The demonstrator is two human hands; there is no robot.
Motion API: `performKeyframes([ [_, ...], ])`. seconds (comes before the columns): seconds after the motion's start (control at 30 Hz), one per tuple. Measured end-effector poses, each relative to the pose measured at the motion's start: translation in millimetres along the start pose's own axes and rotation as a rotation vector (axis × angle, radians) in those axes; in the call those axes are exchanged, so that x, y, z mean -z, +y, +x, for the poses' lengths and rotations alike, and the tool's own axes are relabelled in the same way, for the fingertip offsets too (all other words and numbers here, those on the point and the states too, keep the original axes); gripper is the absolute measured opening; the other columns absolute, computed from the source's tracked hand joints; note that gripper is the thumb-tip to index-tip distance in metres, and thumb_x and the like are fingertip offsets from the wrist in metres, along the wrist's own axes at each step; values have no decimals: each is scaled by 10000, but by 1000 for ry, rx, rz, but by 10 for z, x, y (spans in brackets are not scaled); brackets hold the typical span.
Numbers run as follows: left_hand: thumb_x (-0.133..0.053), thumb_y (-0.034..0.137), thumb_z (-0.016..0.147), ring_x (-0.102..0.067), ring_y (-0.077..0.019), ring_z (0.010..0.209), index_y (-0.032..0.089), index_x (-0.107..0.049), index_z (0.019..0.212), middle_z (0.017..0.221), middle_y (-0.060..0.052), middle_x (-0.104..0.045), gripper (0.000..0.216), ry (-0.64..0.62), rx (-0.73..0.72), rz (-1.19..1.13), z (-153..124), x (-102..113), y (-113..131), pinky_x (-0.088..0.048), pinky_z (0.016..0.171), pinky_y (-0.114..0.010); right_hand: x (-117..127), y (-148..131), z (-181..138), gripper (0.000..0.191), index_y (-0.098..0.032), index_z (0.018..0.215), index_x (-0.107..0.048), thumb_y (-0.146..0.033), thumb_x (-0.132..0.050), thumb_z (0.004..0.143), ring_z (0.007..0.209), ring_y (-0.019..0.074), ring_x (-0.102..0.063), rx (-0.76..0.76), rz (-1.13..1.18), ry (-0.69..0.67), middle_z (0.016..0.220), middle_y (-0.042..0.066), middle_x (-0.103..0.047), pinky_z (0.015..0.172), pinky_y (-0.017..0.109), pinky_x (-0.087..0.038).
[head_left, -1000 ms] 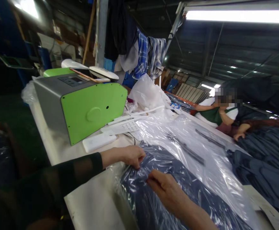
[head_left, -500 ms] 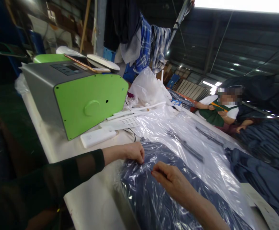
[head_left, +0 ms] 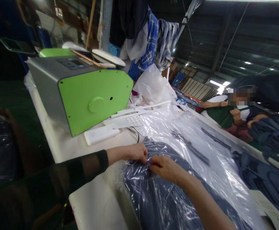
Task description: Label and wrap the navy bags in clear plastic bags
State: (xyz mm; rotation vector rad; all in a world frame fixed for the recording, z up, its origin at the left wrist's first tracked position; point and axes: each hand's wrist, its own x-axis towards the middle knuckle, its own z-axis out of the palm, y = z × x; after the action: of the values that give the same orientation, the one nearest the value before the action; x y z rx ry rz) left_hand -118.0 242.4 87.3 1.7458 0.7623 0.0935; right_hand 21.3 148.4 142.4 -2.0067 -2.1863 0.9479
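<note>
My left hand (head_left: 137, 152) and right hand (head_left: 164, 167) meet fingertip to fingertip, both pinching the clear plastic bag (head_left: 154, 191) at its near end on the white table (head_left: 94, 204), gathering loose film snug over the folded navy garment (head_left: 168, 207) inside.

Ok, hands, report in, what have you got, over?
Left hand and right hand pinching the plastic bag over the navy garment, fingertips meeting. Green machine and white box beside, apart. Nothing blocking.
</note>
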Motion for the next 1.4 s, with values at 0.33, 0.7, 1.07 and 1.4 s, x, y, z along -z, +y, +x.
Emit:
performKeyframes([
  [0.33,-628,143,534,-489,-128,594,165,-612,573,547,47,-551,48,1,-16,49,17,5,-68,-372,569,-228,59,265,168,235,-190,583,-504,-282,-684,703,560,101,-428,-140,44,40,551,-60,-463,536,254,-283],
  [0.7,-609,142,543,-482,-123,575,162,-608,562,536,46,-548,27,-13,-46,47,29,3,-106,-372,557,-226,118,-42,8,145,-194,641,-515,-205,-564,777,552,85,-382,-55,161,-114,569,-70,-423,549,242,-299],
  [1.07,-637,157,547,-497,-117,573,171,-628,577,547,54,-564,34,21,-29,159,37,-12,-120,-351,536,-207,-81,162,303,349,-211,403,-503,-309,-729,651,417,160,-514,-357,71,-81,426,2,-526,461,301,-418],
  [1.4,-638,152,520,-510,-133,600,174,-624,558,552,45,-570,46,41,-29,104,52,-35,-143,-381,571,-222,-404,47,-177,209,-150,1005,-618,-252,-462,910,979,248,-622,-330,-100,473,1014,118,-677,878,409,-469],
])
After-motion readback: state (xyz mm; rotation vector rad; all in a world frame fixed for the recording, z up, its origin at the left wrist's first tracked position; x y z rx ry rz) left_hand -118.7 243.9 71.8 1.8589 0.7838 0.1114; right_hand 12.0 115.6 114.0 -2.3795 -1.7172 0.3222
